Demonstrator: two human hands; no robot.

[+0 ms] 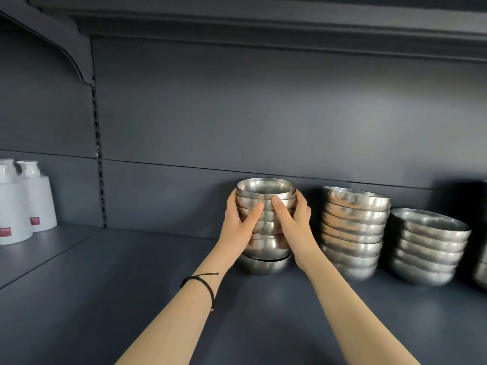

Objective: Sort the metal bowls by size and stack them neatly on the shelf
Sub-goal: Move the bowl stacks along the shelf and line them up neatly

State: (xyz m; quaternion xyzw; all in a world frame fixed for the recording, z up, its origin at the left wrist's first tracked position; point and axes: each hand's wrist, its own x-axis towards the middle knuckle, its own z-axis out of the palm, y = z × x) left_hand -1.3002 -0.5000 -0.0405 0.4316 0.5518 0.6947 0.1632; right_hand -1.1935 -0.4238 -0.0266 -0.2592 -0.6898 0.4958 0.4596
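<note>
Judging from the shelf (131, 285), sorting looks nearly done — the widest bowls (427, 248) sit stacked at the right, a medium stack (353, 230) beside them, the narrowest stack (266, 189) left of that. The left hand (238, 227) and right hand (295, 225) clamp this last stack from either side; its bottom bowl (263, 266) looks slightly off-line — probably squaring remains.
</note>
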